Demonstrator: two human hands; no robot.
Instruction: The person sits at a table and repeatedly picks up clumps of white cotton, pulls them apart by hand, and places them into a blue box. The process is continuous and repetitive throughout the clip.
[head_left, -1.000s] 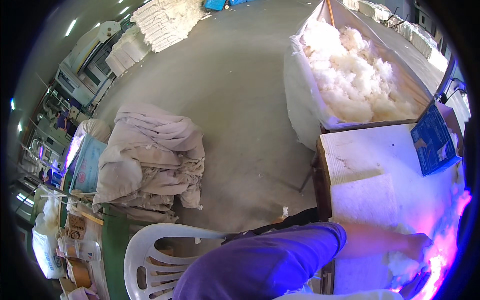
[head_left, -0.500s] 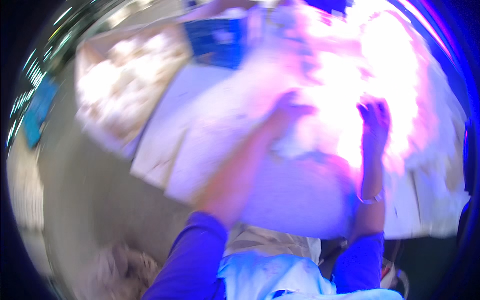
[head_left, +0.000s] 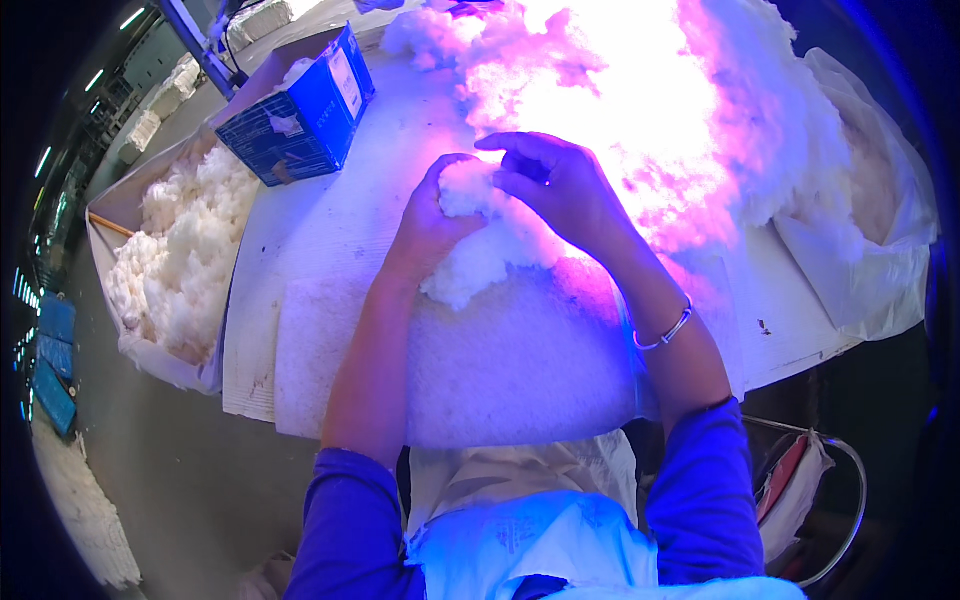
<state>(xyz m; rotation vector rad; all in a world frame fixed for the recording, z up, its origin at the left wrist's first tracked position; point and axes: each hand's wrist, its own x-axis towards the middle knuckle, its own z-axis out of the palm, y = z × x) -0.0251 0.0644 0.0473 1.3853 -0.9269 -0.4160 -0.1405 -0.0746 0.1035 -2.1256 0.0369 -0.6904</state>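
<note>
My left hand (head_left: 428, 225) is curled around a tuft of white cotton (head_left: 466, 190), with the thumb and fingers on either side of it. Close beside it is my right hand (head_left: 560, 185), a bracelet on its wrist. Its index finger and thumb are apart, the other fingers bend inward, and I see nothing held between them. Below the hands, a loose clump of cotton (head_left: 465, 272) lies on a pale fibrous pad (head_left: 520, 370). Beyond them spreads a big cotton heap (head_left: 740, 150), its middle washed out by a glaring pink-white light.
A blue cardboard box (head_left: 290, 125) stands at the table's far left. Left of the table (head_left: 250, 340) is a lined bin (head_left: 105, 265) full of cotton. A clear plastic bag (head_left: 880, 290) with cotton lies at the right. A metal-framed chair (head_left: 855, 480) is at lower right.
My view has turned, and the blue box and bin now sit farther left. My hands have come close together, with cotton in the left. The earlier picture is blurred.
</note>
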